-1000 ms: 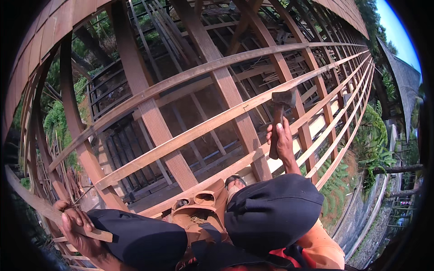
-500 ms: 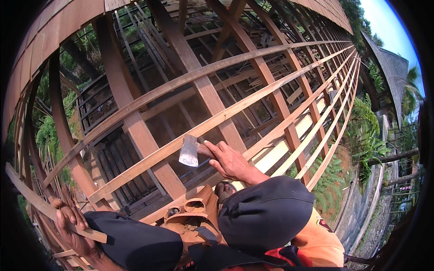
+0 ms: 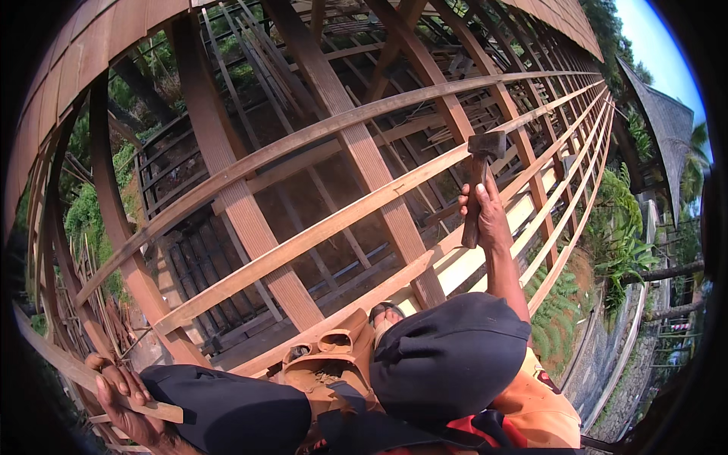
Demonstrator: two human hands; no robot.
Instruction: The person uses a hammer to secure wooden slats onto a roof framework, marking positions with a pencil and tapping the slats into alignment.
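Observation:
My right hand [image 3: 489, 214] is wrapped round the wooden handle of a hatchet [image 3: 486, 145], which stands nearly upright with its dark metal head at the top. The head overlaps a long wooden batten [image 3: 394, 187] in the picture; whether the two touch I cannot tell. At the lower left, my left hand [image 3: 125, 398] grips a thin wooden strip [image 3: 64, 360] close to its cut end, beside my left knee. Between my legs sits a tan leather tool pouch [image 3: 326, 353] with small pieces inside that are too small to name.
Several battens run lengthwise across sloping rafters [image 3: 246, 227], with open gaps down to the ground. Wooden shingles [image 3: 83, 53] cover the upper left. My sandalled foot [image 3: 385, 312] rests near a batten. Ferns [image 3: 557, 326] and a grey roof [image 3: 660, 129] lie to the right.
My right hand has swung the hatchet right and farther away, turning its head from pointing left to pointing up. The left hand still holds the strip, nearly in place.

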